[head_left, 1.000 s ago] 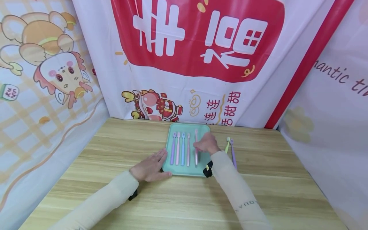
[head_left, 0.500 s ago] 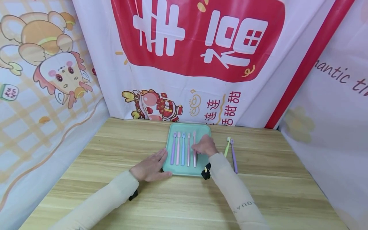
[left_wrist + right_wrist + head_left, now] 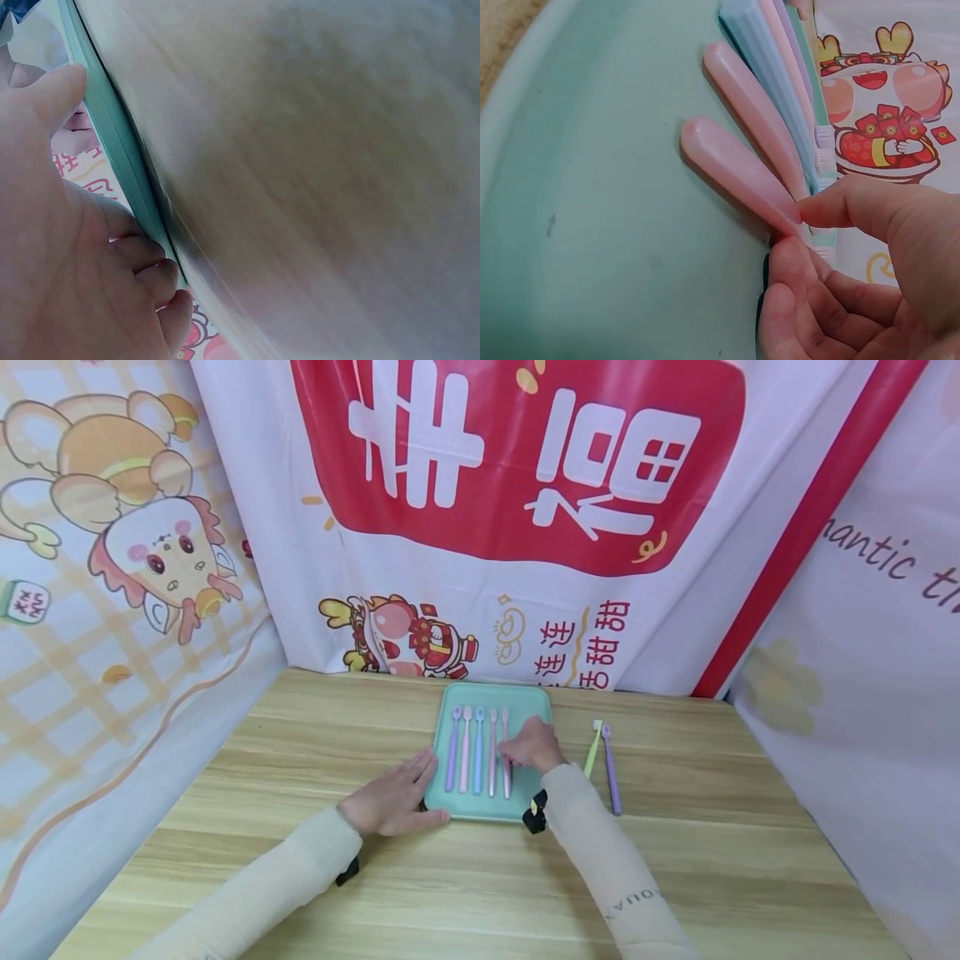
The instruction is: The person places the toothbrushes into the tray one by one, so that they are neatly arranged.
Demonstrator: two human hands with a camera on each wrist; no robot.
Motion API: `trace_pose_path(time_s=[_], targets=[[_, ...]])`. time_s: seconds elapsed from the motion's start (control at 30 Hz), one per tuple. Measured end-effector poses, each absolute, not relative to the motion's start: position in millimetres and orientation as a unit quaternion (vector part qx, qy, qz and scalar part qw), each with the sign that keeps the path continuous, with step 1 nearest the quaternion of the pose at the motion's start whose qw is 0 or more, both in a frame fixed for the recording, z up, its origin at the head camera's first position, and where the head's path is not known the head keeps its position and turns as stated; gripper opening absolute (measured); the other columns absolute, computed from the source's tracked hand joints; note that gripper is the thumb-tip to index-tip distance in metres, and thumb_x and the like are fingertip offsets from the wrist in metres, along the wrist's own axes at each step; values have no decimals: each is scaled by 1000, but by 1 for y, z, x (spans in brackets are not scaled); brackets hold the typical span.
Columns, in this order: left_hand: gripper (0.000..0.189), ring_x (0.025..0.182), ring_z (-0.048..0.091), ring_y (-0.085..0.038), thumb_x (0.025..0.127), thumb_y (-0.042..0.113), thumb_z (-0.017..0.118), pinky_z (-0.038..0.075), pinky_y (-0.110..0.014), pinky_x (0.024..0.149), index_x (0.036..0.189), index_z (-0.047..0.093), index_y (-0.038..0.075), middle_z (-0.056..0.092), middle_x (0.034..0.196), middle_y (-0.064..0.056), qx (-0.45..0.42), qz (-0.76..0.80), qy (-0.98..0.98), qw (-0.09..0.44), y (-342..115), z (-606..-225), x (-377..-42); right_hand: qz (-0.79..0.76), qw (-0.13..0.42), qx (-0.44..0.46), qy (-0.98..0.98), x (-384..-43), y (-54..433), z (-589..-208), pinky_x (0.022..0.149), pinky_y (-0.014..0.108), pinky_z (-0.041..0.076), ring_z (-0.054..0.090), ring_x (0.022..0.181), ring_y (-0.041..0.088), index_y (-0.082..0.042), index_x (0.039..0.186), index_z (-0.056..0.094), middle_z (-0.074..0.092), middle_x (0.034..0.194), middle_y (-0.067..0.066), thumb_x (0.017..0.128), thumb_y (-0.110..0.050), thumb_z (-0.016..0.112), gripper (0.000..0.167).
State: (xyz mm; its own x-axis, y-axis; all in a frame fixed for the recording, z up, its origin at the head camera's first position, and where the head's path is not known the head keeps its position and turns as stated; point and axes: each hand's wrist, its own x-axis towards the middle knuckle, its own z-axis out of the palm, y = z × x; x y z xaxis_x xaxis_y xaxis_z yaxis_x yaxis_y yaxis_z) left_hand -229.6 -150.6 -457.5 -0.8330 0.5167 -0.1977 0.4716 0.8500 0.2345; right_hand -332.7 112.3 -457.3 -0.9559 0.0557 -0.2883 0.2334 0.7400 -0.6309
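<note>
My right hand [image 3: 534, 744] pinches a pink toothbrush [image 3: 735, 169] between thumb and fingers, low over the mint-green tray [image 3: 480, 808]. Left of it in the tray lies a row of toothbrushes side by side: another pink toothbrush [image 3: 492, 768], a blue toothbrush [image 3: 478, 768], a light pink toothbrush [image 3: 465, 764] and a purple toothbrush [image 3: 452, 764], all heads away from me. My left hand [image 3: 393, 795] rests at the tray's left edge, fingers straight; in the left wrist view its fingertips and thumb touch the tray rim [image 3: 120, 142].
On the wooden table [image 3: 712, 860], right of the tray, lie a green toothbrush [image 3: 592, 750], partly behind the right sleeve, and a purple toothbrush [image 3: 612, 772]. A printed cloth [image 3: 360, 560] hangs behind the table, with further cloths on both sides.
My right hand has moved slightly left with the pink toothbrush, bringing it closer to the row and nearly parallel to its neighbour. The left hand stays at the tray's edge.
</note>
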Motion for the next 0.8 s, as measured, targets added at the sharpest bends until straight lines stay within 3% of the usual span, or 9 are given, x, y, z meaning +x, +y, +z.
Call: trace_pose_path(time_s=[0.8], targets=[[100, 166, 15, -36, 104, 68, 48, 24, -52, 134, 167, 18, -4, 12, 177, -22, 256, 92, 954, 129, -151, -460, -231, -360, 134, 89, 919, -331, 109, -457, 53, 26, 48, 67, 63, 17, -9, 87, 71, 76, 73, 6, 89, -27, 83, 22]])
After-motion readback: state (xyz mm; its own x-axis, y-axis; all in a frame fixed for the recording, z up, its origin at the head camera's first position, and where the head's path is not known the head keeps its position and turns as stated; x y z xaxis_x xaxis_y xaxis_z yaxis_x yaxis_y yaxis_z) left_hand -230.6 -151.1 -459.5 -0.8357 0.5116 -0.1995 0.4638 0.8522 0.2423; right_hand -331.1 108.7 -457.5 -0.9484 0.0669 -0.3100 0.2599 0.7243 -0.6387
